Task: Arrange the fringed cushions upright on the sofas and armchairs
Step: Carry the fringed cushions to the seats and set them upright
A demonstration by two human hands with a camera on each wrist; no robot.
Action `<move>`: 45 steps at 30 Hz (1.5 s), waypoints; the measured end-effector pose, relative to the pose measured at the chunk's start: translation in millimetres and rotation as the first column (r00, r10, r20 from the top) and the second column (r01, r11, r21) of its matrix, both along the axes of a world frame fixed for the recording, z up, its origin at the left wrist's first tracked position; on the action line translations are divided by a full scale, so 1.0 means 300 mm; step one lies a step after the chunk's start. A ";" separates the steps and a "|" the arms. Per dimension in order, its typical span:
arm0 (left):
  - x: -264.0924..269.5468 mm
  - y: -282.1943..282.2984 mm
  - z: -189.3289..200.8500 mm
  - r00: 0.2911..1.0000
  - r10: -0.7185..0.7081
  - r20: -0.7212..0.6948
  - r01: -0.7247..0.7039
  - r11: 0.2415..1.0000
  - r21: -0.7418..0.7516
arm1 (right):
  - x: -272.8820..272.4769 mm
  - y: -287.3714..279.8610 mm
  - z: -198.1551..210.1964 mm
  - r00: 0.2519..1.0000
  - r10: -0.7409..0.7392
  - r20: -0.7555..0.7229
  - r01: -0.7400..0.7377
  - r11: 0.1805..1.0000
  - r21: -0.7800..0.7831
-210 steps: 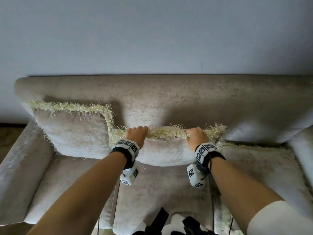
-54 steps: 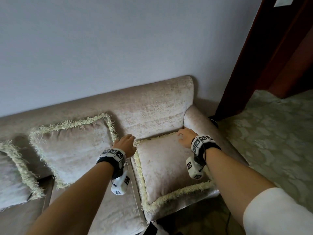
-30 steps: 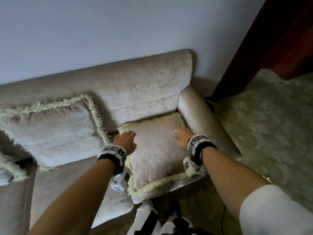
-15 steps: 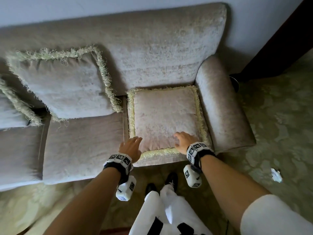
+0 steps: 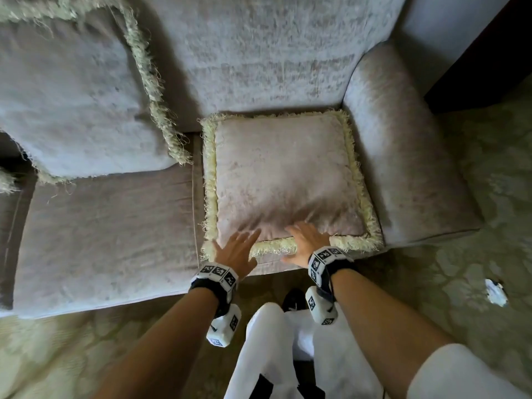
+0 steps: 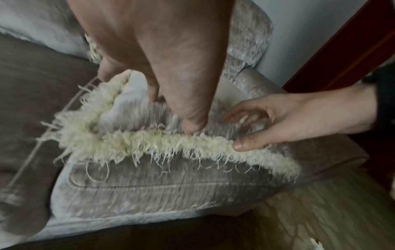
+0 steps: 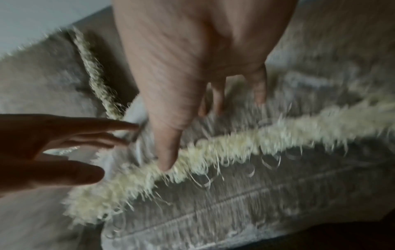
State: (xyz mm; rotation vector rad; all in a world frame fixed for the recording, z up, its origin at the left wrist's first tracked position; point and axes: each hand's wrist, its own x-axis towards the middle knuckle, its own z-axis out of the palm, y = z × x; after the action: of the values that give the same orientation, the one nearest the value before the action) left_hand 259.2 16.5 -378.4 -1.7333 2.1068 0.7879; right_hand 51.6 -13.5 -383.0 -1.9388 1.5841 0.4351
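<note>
Cushion flat as before, fingers now splayed.

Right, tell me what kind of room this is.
Most likely a home living room: a plush beige sofa against a plain wall, matching fringed cushions, and a patterned carpet underfoot. A dark wooden door frame stands beside the sofa arm.

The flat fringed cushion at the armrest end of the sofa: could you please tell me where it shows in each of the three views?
Head: the flat fringed cushion lies centre-right on the seat, beside the armrest.
Left wrist: its near corner and fringe cross the middle, under the left hand.
Right wrist: the fringe runs diagonally below the right hand.
Shared landmark: the cream front fringe.
</note>
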 end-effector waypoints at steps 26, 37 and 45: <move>0.039 -0.266 0.441 0.981 -0.176 -0.087 0.087 0.787 -0.611 | -0.089 -0.208 0.425 0.977 -0.164 0.136 0.208 0.878 -0.431; 0.031 -0.465 1.014 0.986 0.012 0.166 0.071 0.873 -0.483 | -0.159 -0.474 1.032 0.966 -0.120 0.227 0.209 0.882 -0.423; 0.031 -0.542 0.997 0.930 0.004 0.368 0.118 0.944 -0.308 | -0.166 -0.485 0.935 0.994 -0.047 0.100 0.090 0.870 -0.484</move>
State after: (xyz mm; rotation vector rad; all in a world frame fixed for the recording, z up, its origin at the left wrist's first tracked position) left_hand 268.6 -146.0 -79.1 -1.7939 2.0947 0.0815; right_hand 1.9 -159.0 -102.5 -2.2175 1.8276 -0.0973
